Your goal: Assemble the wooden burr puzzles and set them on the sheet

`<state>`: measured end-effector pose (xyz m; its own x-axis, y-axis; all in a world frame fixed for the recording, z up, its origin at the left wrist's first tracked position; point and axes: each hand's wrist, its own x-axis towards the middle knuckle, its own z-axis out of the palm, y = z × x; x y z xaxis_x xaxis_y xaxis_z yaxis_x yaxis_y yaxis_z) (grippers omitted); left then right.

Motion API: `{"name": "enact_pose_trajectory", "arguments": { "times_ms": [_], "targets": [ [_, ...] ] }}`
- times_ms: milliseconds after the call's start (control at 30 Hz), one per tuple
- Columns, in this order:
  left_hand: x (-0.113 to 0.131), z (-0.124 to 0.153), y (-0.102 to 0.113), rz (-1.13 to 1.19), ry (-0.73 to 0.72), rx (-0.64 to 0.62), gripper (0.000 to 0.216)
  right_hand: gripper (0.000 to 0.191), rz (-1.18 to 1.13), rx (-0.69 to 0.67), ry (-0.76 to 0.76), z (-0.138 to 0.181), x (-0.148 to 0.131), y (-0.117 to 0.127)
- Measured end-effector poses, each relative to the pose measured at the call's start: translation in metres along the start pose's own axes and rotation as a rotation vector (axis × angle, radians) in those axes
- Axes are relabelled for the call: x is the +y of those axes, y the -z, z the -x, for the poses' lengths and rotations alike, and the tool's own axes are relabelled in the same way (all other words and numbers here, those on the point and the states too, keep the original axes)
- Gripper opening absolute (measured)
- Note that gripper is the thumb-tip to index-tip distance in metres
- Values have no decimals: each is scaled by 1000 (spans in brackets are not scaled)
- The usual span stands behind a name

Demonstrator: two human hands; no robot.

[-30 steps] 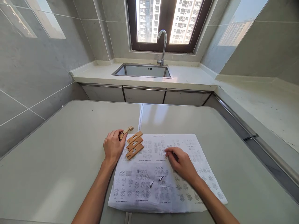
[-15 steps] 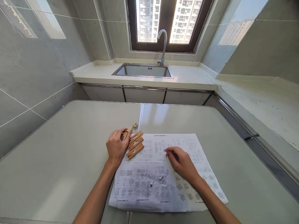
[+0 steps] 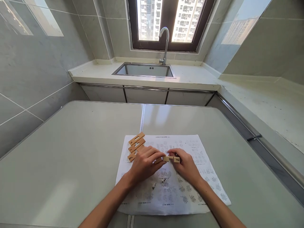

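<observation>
Over the middle of the paper, my left hand [image 3: 147,160] grips a light notched wooden puzzle piece [image 3: 166,158] between thumb and fingers. The piece lies roughly level and has a dark mark on its right end. My right hand [image 3: 186,163] is closed around that right end; its fingertips are partly behind the wood. Left of the hands, three slotted wooden pieces [image 3: 136,138] lie side by side at a slant on the paper's upper left. They bear dark marks on their left ends, and my left hand partly covers the lowest one.
A printed sheet of paper [image 3: 171,202] with rows of small diagrams lies under both forearms on the pale table [image 3: 71,152]. Beyond the table are a counter [image 3: 95,73], a sink [image 3: 144,76] with a curved tap [image 3: 166,44], and a window.
My left hand has moved right, carrying the notched wooden puzzle piece from beside the slotted pieces to my right hand. My right hand has closed on the piece's end.
</observation>
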<state>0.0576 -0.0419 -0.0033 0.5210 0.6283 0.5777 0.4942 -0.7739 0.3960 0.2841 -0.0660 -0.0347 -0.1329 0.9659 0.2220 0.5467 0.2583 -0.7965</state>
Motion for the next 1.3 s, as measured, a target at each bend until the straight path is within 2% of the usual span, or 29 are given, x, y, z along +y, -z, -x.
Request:
{"name": "enact_pose_trajectory", "arguments": {
  "times_ms": [100, 200, 367, 533, 633, 733, 800, 1033, 1167, 1300],
  "targets": [
    [5, 3, -6, 12, -16, -64, 10, 22, -3, 40, -40, 1, -3, -2],
    [7, 3, -8, 26, 6, -76, 10, 24, -21, 93, -105, 1, -7, -1],
    [6, 4, -8, 101, 102, -19, 9, 29, -174, 122, -227, -2, -11, 3],
    [4, 6, -8, 159, 249, 28, 13, 37, -287, 138, -252, -4, -12, 7],
    [4, 6, -9, 162, 285, 45, 14, 42, -307, 113, -241, -3, -13, 7],
    [2, 6, -10, 154, 287, 42, 13, 42, -282, 18, -208, -2, -14, 6],
    [1, 7, -10, 150, 282, 21, 13, 41, -250, 0, -200, -2, -14, 4],
    [1, 7, -12, 55, 261, -88, 19, 45, -246, 214, -274, -3, -10, 6],
    [3, 8, -13, 48, 217, -137, 31, 45, -251, 227, -269, -4, -8, 6],
    [4, 7, -5, 106, 189, -200, 54, 44, -245, 214, -273, -2, -7, 4]
  ]
}}
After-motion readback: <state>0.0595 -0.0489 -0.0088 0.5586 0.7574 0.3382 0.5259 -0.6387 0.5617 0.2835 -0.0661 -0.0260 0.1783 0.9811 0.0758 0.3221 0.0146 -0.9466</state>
